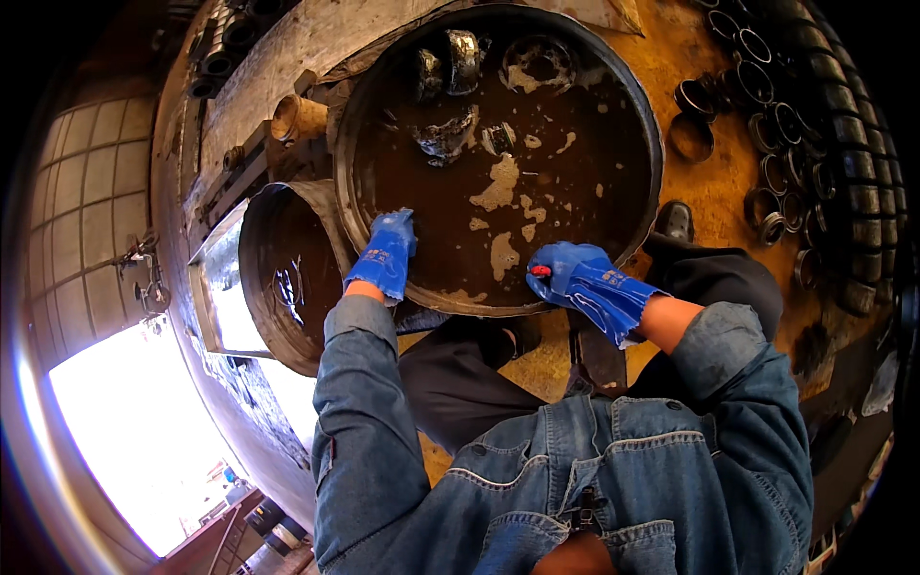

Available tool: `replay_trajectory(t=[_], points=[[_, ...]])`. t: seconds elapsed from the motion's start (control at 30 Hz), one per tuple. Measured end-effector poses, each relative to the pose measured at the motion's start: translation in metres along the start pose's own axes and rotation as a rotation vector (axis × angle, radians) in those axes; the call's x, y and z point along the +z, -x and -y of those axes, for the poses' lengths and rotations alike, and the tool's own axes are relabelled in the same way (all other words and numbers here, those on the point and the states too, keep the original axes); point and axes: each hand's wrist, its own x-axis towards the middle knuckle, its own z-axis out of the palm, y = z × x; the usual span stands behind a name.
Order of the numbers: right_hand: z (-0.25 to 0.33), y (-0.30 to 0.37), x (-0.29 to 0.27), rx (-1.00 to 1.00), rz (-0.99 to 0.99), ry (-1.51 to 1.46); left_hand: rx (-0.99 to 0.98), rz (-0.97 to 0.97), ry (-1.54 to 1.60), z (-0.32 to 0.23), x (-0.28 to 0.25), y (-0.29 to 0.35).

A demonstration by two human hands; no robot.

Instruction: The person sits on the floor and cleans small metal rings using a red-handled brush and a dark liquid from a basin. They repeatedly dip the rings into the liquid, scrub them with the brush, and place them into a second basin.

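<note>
A large round metal tub (655,182) of dark brown liquid with patches of foam stands in front of me. My left hand (388,249), in a blue rubber glove, is over the tub's near left edge. Its fingers look curled together, and what they hold, if anything, is hidden. At the near right rim, my right hand (575,273), gloved alike, is closed around a small red object (540,271), most of it covered by the fingers. Wet metal parts sit in the liquid toward the far side: a curved chunk (447,139), a small ring (498,139) and a round flanged piece (538,65).
A smaller round drum (331,216) of dark liquid stands left of the tub. Beyond it is a rusty cylinder (299,118). Several metal rings (692,137) lie on the stained floor at right, beside a long row of dark cylindrical parts (853,153). My knees are close to the tub.
</note>
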Motion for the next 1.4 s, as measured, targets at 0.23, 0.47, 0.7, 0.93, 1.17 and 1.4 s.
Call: replay_trajectory(t=[0.23,0.47,0.7,0.93,1.17,1.4], points=[[-0.006,-0.001,-0.001,0.036,-0.002,0.015,-0.192,-0.198,0.465,-0.002,-0.057,0.03],[0.003,-0.003,-0.009,0.055,0.08,0.008,-0.085,-0.436,1.652,0.048,-0.059,-0.029],[0.009,0.003,-0.019,0.107,0.096,0.018,-0.092,-0.504,1.225,0.039,-0.103,-0.064],[0.009,-0.002,-0.021,0.122,0.21,0.035,-0.26,-0.482,0.478,0.001,-0.139,-0.019],[0.011,0.0,-0.02,0.13,0.18,0.022,-0.025,-0.625,1.237,0.033,-0.104,-0.049],[0.005,0.0,-0.011,0.093,0.113,0.051,0.015,-0.687,0.627,0.038,-0.144,0.067]])
